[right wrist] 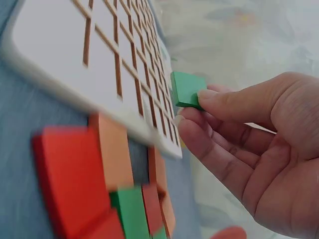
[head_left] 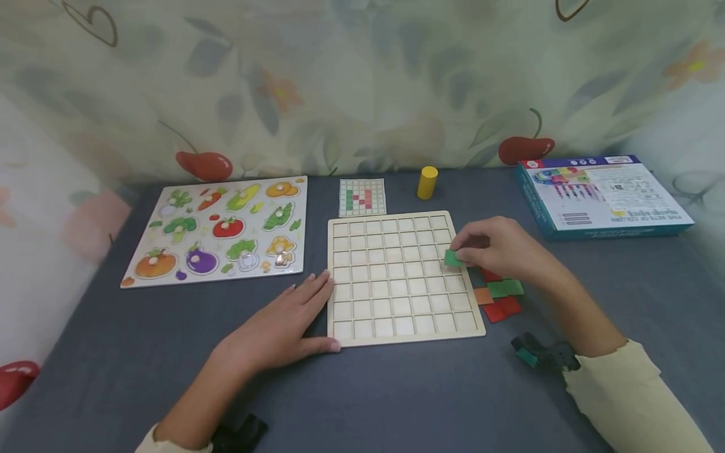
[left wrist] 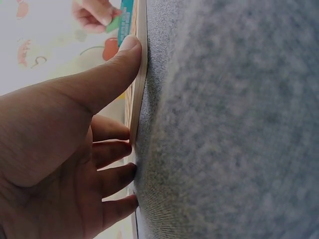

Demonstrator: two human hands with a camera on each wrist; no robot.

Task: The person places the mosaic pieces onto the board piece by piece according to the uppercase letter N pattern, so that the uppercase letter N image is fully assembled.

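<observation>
A wooden grid board (head_left: 385, 277) with square cells lies on the dark cloth. My right hand (head_left: 501, 248) pinches a green square tile (right wrist: 188, 89) between thumb and fingers, above the board's right edge. Along the board's left edge rests my left hand (head_left: 289, 321), its fingers stretched out and its thumb (left wrist: 124, 59) at the near corner. Beside the board's right side lie loose tiles: red tiles (head_left: 501, 309), green tiles (head_left: 506, 288) and an orange tile (head_left: 483, 296). Behind the board is a small pattern card (head_left: 362, 197) with green, red and pink squares on a grid.
A vegetable puzzle board (head_left: 215, 229) lies at the back left. A yellow cylinder (head_left: 427, 183) stands behind the grid board. At the back right lies a flat box (head_left: 603, 196). A floral curtain (head_left: 362, 88) hangs along the back edge.
</observation>
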